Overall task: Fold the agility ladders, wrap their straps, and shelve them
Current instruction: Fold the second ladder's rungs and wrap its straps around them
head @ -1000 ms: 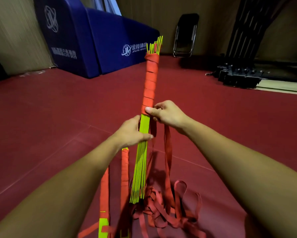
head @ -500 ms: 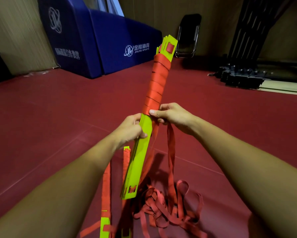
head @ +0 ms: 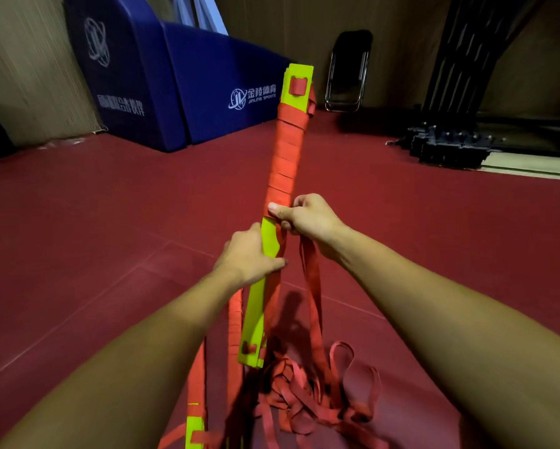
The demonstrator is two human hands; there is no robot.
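Note:
A folded agility ladder, a stack of neon-yellow rungs, stands nearly upright in front of me. Red strap is wound tightly around its upper half. My left hand grips the bare yellow middle of the bundle. My right hand pinches the strap at the lower edge of the wrapping, thumb pressed on it. Loose strap hangs from that hand into a tangled red pile on the floor.
Two more strap-wrapped ladder bundles lie on the red floor below my left arm. Blue padded gym blocks stand at the back left, a folded chair leans on the wall, and black equipment sits at the right.
The bundle has turned in my hands from edge-on to showing its flat yellow face, and its top has swung slightly right. Both hands keep their hold.

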